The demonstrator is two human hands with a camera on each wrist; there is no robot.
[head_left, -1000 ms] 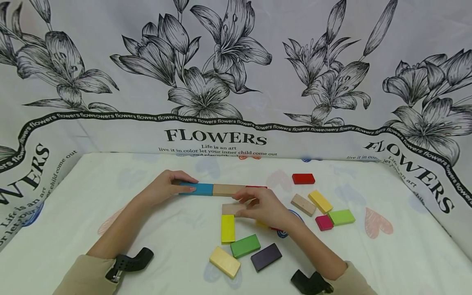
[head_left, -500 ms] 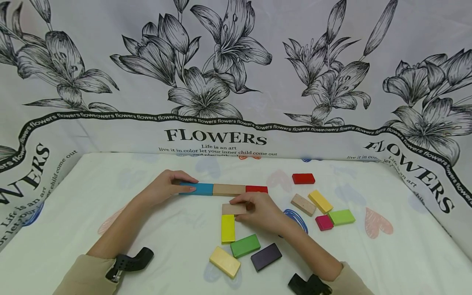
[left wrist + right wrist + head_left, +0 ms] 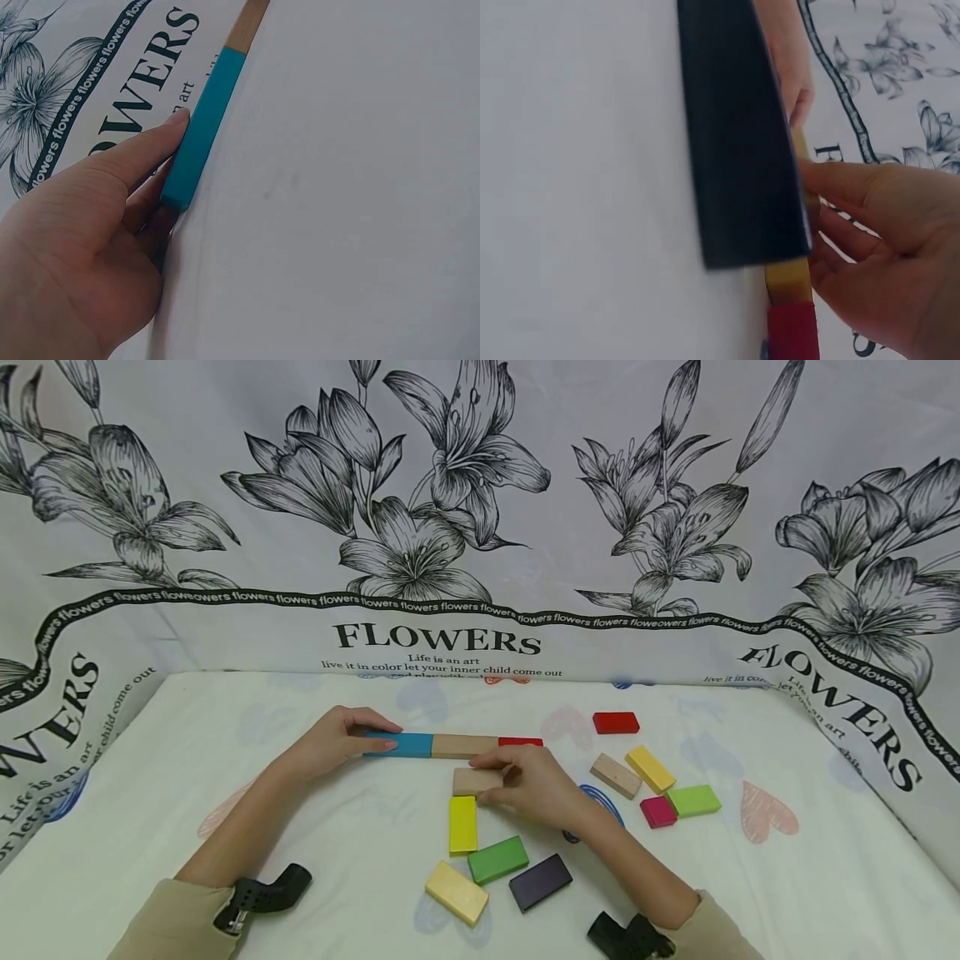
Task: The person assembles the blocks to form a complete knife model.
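At the back of the white cloth a row lies end to end: a blue block (image 3: 408, 745), a long wooden block (image 3: 465, 747) and a red block (image 3: 520, 742). My left hand (image 3: 335, 743) pinches the left end of the blue block, thumb in front and fingers behind. Just before that row, my right hand (image 3: 536, 785) pinches a second wooden block (image 3: 471, 783), whose right part its fingers hide. This block's near side meets the end of a yellow block (image 3: 462, 825). In the right wrist view a dark block (image 3: 742, 142) covers much of the work; a red block (image 3: 793, 330) shows below.
Close by lie a green block (image 3: 498, 860), a black block (image 3: 541, 883) and a pale yellow block (image 3: 457, 893). On the right are a red block (image 3: 616, 722), wooden block (image 3: 617, 776), yellow block (image 3: 651, 768), crimson block (image 3: 658, 812) and lime block (image 3: 693, 800).
My right hand has shifted slightly left and forward around the wooden block. The yellow and red pieces seen under it a second ago are hidden in the head view. My left hand stays still.
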